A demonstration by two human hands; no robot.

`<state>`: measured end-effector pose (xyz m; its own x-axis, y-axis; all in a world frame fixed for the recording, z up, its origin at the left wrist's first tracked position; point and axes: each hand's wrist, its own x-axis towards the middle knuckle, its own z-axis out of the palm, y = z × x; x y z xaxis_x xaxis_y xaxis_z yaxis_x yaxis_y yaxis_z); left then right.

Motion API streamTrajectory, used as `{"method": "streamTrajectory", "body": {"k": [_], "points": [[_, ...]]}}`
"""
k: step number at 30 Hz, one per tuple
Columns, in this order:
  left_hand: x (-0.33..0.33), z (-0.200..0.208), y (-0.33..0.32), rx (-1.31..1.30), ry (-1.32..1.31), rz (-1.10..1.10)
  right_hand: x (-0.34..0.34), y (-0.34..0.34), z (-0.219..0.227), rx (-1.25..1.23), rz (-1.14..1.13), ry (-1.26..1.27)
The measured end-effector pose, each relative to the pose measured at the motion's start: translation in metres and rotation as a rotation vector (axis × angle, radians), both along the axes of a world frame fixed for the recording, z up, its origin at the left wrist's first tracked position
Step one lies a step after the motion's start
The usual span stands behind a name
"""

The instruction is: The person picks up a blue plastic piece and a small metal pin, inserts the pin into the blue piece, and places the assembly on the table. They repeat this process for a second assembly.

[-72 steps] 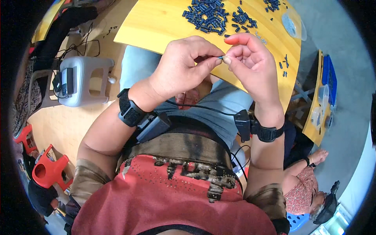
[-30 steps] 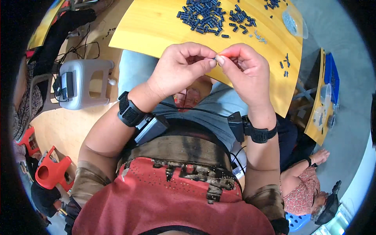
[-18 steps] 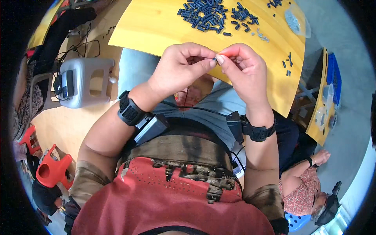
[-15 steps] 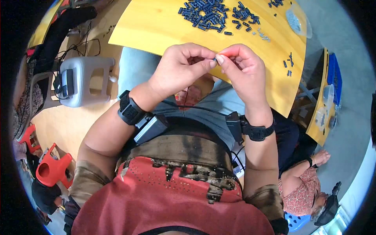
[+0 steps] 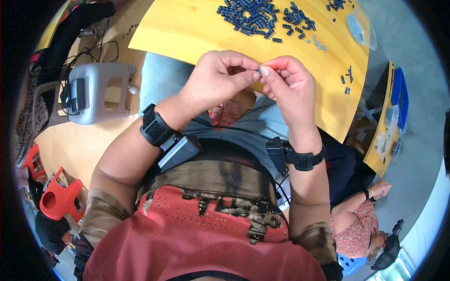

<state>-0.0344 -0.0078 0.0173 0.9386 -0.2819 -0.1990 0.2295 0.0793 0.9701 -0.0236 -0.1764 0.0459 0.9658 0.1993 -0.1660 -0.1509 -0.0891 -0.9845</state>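
Observation:
My left hand (image 5: 218,79) and my right hand (image 5: 295,89) meet fingertip to fingertip over the near edge of the yellow table (image 5: 187,28). Between their thumbs and forefingers is a small dark piece (image 5: 258,71), mostly covered, so its shape cannot be made out. Both hands are closed in a pinch. Beyond them lies a heap of small black oblong parts (image 5: 248,18), with a smaller group of black parts (image 5: 297,18) to its right. Tiny silvery pieces (image 5: 319,44) are scattered near that group.
A clear container of small silvery pieces (image 5: 355,29) sits at the table's right rim, and a few dark pieces (image 5: 347,80) lie nearer. At left stand a grey plastic stool (image 5: 96,96) and a red stool (image 5: 61,196). Another person (image 5: 358,218) sits at lower right.
The view has shifted slightly, so the table and its parts appear a little to the right. My fingers keep pinching the small piece, and more of my right hand's lower fingers shows.

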Motion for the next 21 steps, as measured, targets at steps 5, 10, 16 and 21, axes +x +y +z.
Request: {"method": "streamTrajectory", "body": {"k": [5,10,16,21], "points": [[0.003,0.0,0.002,-0.021,0.027,0.006,0.003,0.003,-0.004,-0.04,0.003,0.007],[0.006,-0.002,0.004,-0.042,0.083,0.023,0.01,0.003,-0.008,-0.091,0.014,-0.008],[0.012,-0.004,0.002,0.026,0.108,0.011,0.015,0.002,-0.01,-0.073,-0.008,0.023],[0.014,-0.006,0.001,-0.008,0.126,0.024,0.018,0.0,-0.015,-0.079,-0.002,-0.012]]}}
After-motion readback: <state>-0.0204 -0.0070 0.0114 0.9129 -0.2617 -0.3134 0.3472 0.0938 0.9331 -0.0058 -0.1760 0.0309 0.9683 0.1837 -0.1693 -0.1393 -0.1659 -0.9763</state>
